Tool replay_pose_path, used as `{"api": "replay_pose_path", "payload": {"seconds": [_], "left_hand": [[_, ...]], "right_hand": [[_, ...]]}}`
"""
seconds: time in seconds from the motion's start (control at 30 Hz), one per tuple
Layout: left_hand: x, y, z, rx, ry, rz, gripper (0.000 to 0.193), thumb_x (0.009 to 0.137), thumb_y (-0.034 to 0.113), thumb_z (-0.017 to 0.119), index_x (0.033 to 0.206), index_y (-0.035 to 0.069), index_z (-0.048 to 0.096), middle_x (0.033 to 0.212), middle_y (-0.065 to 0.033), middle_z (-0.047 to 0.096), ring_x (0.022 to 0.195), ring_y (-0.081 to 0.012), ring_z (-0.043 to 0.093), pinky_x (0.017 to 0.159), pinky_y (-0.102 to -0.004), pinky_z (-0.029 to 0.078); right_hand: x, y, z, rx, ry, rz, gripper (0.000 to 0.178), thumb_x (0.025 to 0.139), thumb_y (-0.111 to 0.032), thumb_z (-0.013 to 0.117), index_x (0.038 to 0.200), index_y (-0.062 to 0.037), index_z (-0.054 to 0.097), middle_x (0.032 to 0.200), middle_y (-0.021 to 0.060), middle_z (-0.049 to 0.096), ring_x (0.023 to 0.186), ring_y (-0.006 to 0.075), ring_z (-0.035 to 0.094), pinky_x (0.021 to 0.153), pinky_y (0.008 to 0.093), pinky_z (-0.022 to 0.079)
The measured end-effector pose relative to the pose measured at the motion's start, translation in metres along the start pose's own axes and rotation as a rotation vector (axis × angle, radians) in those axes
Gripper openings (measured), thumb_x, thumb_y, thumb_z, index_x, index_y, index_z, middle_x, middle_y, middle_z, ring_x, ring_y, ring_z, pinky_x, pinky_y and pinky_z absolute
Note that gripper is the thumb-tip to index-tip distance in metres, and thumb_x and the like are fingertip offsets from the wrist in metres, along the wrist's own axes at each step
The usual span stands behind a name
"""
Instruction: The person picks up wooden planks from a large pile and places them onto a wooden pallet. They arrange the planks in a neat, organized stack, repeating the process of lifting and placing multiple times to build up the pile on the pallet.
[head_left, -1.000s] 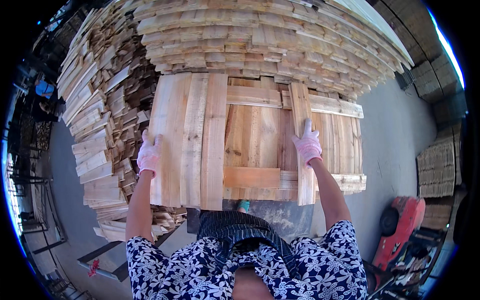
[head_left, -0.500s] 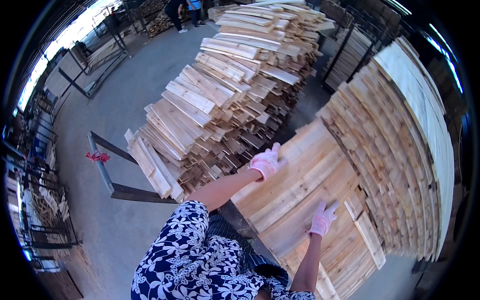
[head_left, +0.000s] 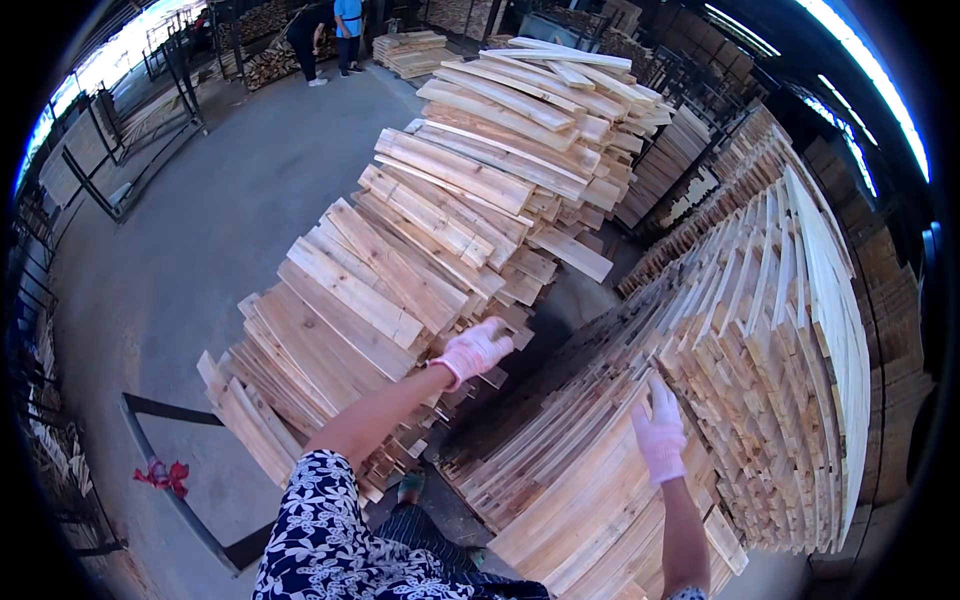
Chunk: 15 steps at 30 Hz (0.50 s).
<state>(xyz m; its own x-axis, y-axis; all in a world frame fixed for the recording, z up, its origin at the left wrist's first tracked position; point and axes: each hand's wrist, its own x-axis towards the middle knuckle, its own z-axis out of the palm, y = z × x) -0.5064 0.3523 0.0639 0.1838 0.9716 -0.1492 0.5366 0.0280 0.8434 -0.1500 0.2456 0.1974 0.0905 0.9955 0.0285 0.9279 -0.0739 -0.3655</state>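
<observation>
My left hand [head_left: 475, 352], in a pink and white glove, is over the right edge of a long pile of loose wooden boards [head_left: 350, 285]. Its fingers are stretched out, loosely bent and apart, and nothing shows in them; whether it touches a board end I cannot tell. My right hand [head_left: 659, 432], gloved the same way, has its fingers extended upward and holds nothing. Beneath it lies a lower stack of flat boards [head_left: 580, 490], beside the foot of a taller neat stack [head_left: 760, 340]. Contact between that hand and the wood is unclear.
A dark gap [head_left: 520, 395] separates the loose pile from the neat stacks. At the lower left stands a metal frame [head_left: 190, 500] with a red tie [head_left: 162, 477]. Two people [head_left: 330, 35] stand at the back, near a small board stack [head_left: 415, 52].
The view has shifted. My left hand has moved off the low stack toward the loose pile's edge. My right hand has moved to the low stack's far part, beside the tall stack.
</observation>
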Motion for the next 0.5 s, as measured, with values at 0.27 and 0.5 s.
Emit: {"api": "replay_pose_path", "payload": {"seconds": [0.27, 0.5], "left_hand": [[0.148, -0.033, -0.104, 0.042, 0.103, -0.087, 0.066, 0.094, 0.043, 0.061, 0.147, 0.007, 0.05, 0.133, -0.0229, 0.065, 0.122, -0.0371, 0.063, 0.104, -0.0435, 0.048], [0.241, -0.043, -0.127, 0.152, 0.364, 0.011, 0.063, 0.095, 0.046, 0.062, 0.148, 0.013, 0.05, 0.158, -0.0245, 0.039, 0.145, -0.0438, 0.039, 0.116, -0.0494, 0.037]], "right_hand": [[0.251, -0.075, 0.034, 0.166, -0.02, -0.025, 0.065, 0.096, -0.043, 0.062, 0.15, -0.0095, 0.048, 0.125, 0.0204, 0.069, 0.116, 0.0334, 0.066, 0.102, 0.0397, 0.048], [0.367, -0.12, 0.037, 0.491, -0.083, 0.233, 0.069, 0.098, -0.044, 0.064, 0.154, -0.0101, 0.042, 0.117, 0.0098, 0.066, 0.098, 0.0236, 0.065, 0.084, 0.0403, 0.053]]}}
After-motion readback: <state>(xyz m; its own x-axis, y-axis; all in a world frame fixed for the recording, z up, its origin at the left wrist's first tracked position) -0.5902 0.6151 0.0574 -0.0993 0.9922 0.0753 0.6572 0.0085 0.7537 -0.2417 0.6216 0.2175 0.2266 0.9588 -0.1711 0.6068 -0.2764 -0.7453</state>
